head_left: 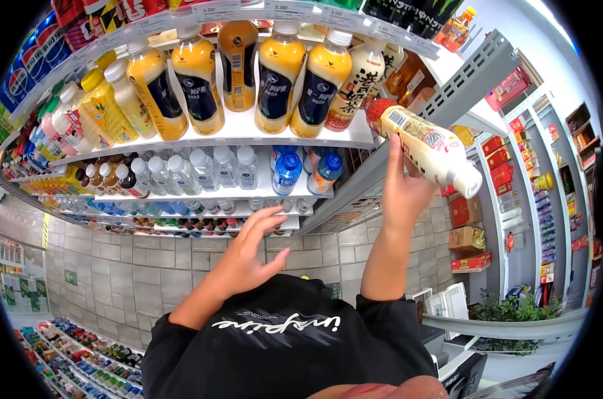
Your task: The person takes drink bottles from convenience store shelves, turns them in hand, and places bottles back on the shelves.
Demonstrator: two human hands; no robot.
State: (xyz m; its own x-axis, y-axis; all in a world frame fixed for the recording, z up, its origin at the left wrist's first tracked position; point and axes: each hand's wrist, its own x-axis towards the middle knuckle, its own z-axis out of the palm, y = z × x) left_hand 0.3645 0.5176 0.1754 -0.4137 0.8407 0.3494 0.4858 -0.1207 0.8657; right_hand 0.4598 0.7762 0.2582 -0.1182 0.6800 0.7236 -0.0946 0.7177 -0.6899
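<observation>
My right hand is wrapped round a cream milk tea bottle with a red base and white cap. The bottle is tilted, its cap down to the right, beside the shelf's right end. My left hand hangs in front of the lower shelves with its fingers apart, holding nothing. A similar milk tea bottle stands upright on the upper shelf, next to yellow drink bottles with dark labels.
Water bottles and blue-capped bottles fill the shelf below. A grey perforated metal upright is close to the right hand. Further right, shelving holds packaged goods, with red boxes and a green plant lower down.
</observation>
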